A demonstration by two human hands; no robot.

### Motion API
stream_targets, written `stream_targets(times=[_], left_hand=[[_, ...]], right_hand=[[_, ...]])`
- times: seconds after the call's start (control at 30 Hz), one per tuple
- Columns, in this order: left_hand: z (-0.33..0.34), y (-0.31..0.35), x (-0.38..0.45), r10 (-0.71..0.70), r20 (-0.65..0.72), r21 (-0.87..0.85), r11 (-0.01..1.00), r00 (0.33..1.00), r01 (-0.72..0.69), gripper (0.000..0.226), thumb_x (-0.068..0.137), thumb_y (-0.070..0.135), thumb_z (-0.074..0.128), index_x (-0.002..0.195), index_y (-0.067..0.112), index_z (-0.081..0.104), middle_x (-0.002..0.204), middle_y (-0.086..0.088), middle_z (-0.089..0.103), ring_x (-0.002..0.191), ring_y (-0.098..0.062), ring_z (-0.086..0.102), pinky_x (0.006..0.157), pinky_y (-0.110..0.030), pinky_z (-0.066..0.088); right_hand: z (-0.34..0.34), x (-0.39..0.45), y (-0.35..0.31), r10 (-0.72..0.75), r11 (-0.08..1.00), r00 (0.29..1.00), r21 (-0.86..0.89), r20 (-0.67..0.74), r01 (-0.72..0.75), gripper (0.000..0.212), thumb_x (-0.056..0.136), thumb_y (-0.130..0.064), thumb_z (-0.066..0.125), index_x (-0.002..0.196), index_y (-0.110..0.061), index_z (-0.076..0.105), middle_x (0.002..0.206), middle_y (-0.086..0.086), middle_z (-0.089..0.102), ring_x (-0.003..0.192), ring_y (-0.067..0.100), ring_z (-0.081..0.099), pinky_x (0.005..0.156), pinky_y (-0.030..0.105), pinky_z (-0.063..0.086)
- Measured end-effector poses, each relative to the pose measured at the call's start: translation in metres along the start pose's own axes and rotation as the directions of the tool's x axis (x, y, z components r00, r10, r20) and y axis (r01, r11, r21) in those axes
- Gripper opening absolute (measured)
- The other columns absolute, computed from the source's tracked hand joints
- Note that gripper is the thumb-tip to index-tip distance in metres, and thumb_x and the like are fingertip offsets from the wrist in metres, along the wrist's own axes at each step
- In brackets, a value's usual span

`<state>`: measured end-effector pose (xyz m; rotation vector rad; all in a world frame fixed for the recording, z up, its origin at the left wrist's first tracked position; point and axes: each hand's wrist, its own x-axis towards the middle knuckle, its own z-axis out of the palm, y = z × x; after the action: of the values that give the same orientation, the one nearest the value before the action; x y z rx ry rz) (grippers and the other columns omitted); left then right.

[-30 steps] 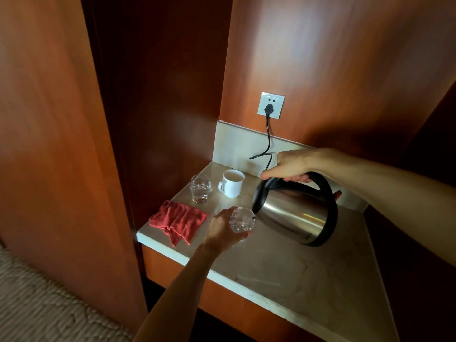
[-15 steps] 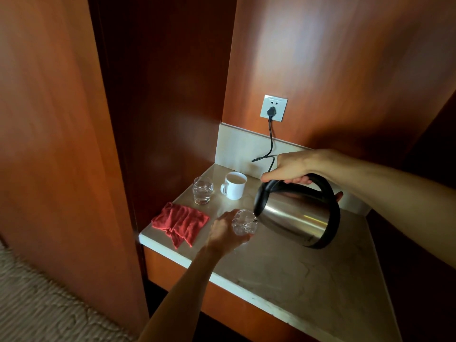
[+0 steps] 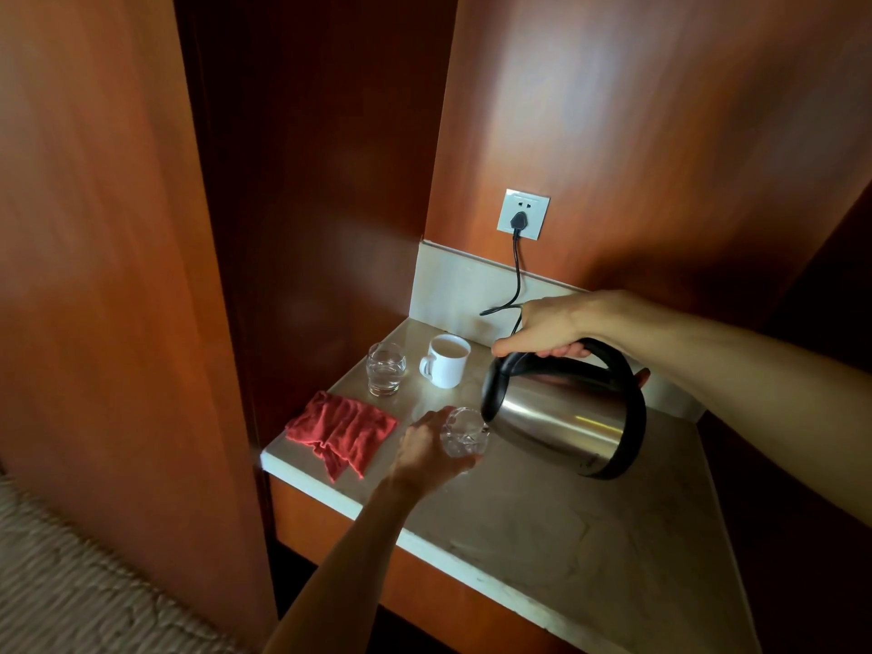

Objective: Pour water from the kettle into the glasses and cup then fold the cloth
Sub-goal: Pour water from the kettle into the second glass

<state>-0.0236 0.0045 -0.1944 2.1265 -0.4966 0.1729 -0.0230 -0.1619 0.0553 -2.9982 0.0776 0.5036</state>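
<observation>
Right hand [image 3: 547, 325] clamped on the tilted kettle [image 3: 566, 417], left hand [image 3: 424, 448] gripping the glass [image 3: 465, 434] at its spout: pour slowly, glass steady

One head-worn camera looks forward and down at the counter [image 3: 590, 526], close above both gripping hands.
</observation>
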Motion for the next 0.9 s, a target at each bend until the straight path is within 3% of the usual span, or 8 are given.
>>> stream_targets(times=[0.07, 0.13, 0.9], left_hand=[[0.001, -0.001, 0.000, 0.001, 0.000, -0.005, 1.000, 1.000, -0.001, 0.075, 0.060, 0.042, 0.087, 0.128, 0.031, 0.056, 0.118, 0.003, 0.067, 0.099, -0.016, 0.066, 0.088, -0.035, 0.055], [0.001, -0.002, 0.000, -0.010, 0.011, -0.002, 1.000, 1.000, 0.010, 0.076, 0.060, 0.044, 0.087, 0.129, 0.033, 0.055, 0.119, 0.003, 0.066, 0.100, -0.015, 0.065, 0.089, -0.034, 0.055], [0.000, -0.002, -0.001, 0.000, 0.013, 0.027, 1.000, 1.000, 0.000, 0.081, 0.063, 0.043, 0.087, 0.135, 0.028, 0.052, 0.121, 0.002, 0.065, 0.102, -0.016, 0.065, 0.090, -0.032, 0.055]], right_hand=[[-0.001, -0.003, -0.005, 0.051, 0.998, 0.999, -0.048, 0.017, -0.050, 0.055, 0.087, -0.063, 0.061, 0.065, -0.013, 0.049, 0.047, 0.004, 0.046, 0.036, 0.022, 0.039, 0.055, 0.028, 0.042], [-0.002, -0.003, -0.009, 0.065, 0.995, 0.998, -0.073, 0.018, -0.063, 0.056, 0.085, -0.063, 0.059, 0.065, -0.012, 0.048, 0.045, 0.003, 0.040, 0.034, 0.021, 0.033, 0.051, 0.026, 0.038], [-0.004, 0.001, -0.025, 0.037, 0.987, 0.999, -0.157, 0.039, -0.030, 0.055, 0.087, -0.062, 0.060, 0.066, -0.012, 0.049, 0.042, 0.000, 0.040, 0.035, 0.020, 0.032, 0.049, 0.026, 0.035]])
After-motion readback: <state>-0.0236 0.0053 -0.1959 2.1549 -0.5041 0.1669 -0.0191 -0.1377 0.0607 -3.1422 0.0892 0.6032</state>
